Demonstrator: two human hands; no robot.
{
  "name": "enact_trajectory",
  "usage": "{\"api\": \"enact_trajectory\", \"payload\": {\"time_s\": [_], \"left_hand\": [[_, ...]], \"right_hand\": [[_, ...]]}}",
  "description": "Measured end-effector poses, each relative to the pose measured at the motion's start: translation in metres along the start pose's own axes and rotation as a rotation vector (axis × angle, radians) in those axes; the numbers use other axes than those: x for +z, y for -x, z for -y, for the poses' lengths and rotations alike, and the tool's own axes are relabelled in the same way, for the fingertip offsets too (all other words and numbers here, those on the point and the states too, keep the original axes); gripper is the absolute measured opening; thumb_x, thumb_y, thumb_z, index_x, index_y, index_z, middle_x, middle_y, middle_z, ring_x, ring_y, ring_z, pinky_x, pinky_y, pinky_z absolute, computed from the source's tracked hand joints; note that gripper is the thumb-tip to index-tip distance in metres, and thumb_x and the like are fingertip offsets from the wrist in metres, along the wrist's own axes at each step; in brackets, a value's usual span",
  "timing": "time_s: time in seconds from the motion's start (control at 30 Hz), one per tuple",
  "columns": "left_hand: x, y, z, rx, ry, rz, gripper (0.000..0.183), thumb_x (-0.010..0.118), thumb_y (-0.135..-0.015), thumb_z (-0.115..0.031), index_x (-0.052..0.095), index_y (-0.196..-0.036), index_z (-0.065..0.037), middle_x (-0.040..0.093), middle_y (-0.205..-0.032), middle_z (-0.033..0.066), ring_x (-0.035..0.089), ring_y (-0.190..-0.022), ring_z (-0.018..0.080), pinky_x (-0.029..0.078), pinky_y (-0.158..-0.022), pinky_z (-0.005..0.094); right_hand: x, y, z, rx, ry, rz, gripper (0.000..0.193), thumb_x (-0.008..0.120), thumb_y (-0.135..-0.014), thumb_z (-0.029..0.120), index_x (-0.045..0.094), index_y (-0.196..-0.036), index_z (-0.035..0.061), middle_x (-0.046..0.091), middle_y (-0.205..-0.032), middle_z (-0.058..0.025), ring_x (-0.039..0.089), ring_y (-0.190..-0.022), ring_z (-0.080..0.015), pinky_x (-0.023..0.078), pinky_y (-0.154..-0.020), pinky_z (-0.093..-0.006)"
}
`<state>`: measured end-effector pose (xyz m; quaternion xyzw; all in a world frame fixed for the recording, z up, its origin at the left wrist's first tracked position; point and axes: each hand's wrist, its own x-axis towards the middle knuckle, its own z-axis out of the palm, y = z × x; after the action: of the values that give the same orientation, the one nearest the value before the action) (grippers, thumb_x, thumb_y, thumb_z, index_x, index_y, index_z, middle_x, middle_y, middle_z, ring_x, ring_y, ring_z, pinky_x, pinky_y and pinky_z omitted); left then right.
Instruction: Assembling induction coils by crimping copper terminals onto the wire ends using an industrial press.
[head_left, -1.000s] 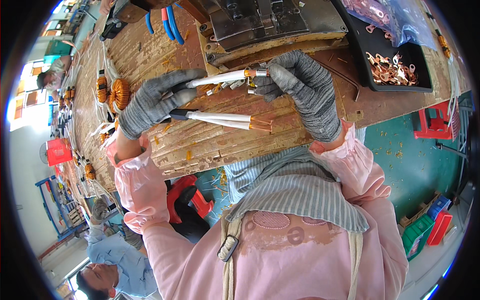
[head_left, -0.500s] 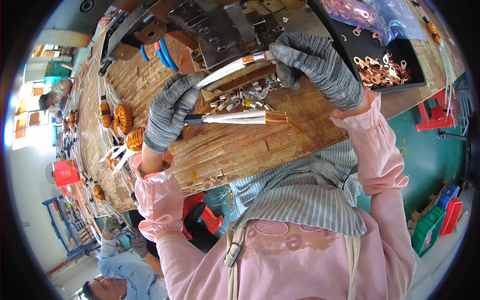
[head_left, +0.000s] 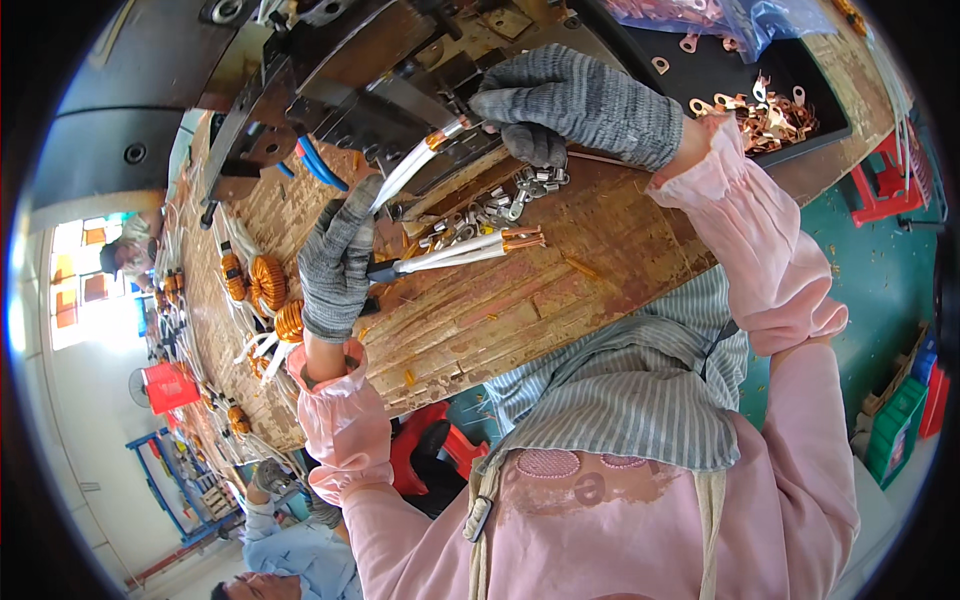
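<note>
wire end status: one connector fitted over copper, lower wires bare

the left hand [head_left: 340,260] is closed, gripping an upper white wire [head_left: 404,180] near its lower end. the right hand [head_left: 590,108] has thumb and fingers drawn in, with the fingertips at the far end of a silver connector [head_left: 454,129]; they appear to pinch it, though the contact is partly hidden.

position: the upper wire is held tilted above the bench [head_left: 610,255], its tip close to the dark metal press [head_left: 375,70].

done: the insulation is off the wire tip, and the connector sits at the exposed copper. whether it is pressed tight cannot be determined from this view.

left: the lower white wires [head_left: 450,254], running out of a black sleeve [head_left: 383,271] beside the left hand, show bare copper tips with no connector on them. by this evidence, work on the cable is judged partial.

supply: loose connectors [head_left: 512,204] lie in a heap on the bench, between the lower wires and the press.
</note>
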<state>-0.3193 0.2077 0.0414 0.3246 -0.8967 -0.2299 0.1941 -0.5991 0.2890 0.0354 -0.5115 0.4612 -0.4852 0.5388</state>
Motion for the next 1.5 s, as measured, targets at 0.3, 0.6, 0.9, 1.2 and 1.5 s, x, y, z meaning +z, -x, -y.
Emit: {"api": "enact_trajectory", "payload": {"time_s": [0.3, 0.6, 0.9, 1.2, 1.5], "left_hand": [[0.003, -0.009, 0.008, 0.089, 0.001, -0.090, 0.028, 0.050, -0.083, -0.007, 0.055, -0.111, -0.006, 0.059, -0.094, 0.0119, 0.059, -0.079, 0.0179, 0.044, -0.069, 0.0252], [0.003, -0.010, 0.020, 0.115, -0.007, -0.116, 0.026, 0.050, -0.084, -0.007, 0.055, -0.110, -0.004, 0.060, -0.093, 0.0116, 0.058, -0.077, 0.0183, 0.044, -0.069, 0.0270], [0.001, -0.011, 0.019, 0.102, 0.055, -0.085, 0.027, 0.051, -0.083, -0.006, 0.055, -0.110, -0.005, 0.059, -0.085, 0.0105, 0.056, -0.073, 0.0167, 0.043, -0.066, 0.0259], [0.000, -0.012, 0.016, 0.140, 0.032, -0.096, 0.027, 0.051, -0.083, -0.005, 0.055, -0.110, -0.006, 0.059, -0.082, 0.0093, 0.055, -0.072, 0.0159, 0.043, -0.065, 0.0253], [-0.004, -0.010, 0.024, 0.078, 0.041, -0.020, 0.032, 0.049, -0.087, -0.013, 0.050, -0.117, -0.005, 0.058, -0.100, 0.0066, 0.055, -0.084, 0.0113, 0.046, -0.068, 0.0221]], "right_hand": [[-0.004, -0.010, 0.001, 0.077, -0.043, -0.026, 0.029, 0.056, -0.083, 0.027, 0.058, -0.092, -0.0014, 0.058, -0.059, -0.0047, 0.056, -0.046, -0.0091, 0.043, -0.037, -0.0182], [-0.007, -0.015, 0.005, 0.109, 0.102, -0.048, 0.031, 0.054, -0.083, 0.029, 0.058, -0.085, -0.0011, 0.059, -0.058, -0.0069, 0.057, -0.046, -0.0109, 0.046, -0.038, -0.0196], [-0.008, -0.014, 0.006, 0.112, 0.103, -0.045, 0.031, 0.054, -0.083, 0.031, 0.059, -0.088, 0.0002, 0.058, -0.055, -0.0062, 0.056, -0.043, -0.0102, 0.045, -0.037, -0.0189], [-0.015, 0.024, 0.027, -0.080, -0.063, -0.283, 0.027, 0.054, -0.085, 0.025, 0.054, -0.087, -0.0012, 0.051, -0.052, -0.0035, 0.048, -0.045, -0.0096, 0.037, -0.040, -0.0243], [-0.039, 0.056, -0.005, -0.164, 0.105, -0.330, 0.034, 0.055, -0.083, 0.034, 0.057, -0.097, 0.0032, 0.055, -0.056, -0.0020, 0.053, -0.047, -0.0071, 0.040, -0.040, -0.0180]]}}
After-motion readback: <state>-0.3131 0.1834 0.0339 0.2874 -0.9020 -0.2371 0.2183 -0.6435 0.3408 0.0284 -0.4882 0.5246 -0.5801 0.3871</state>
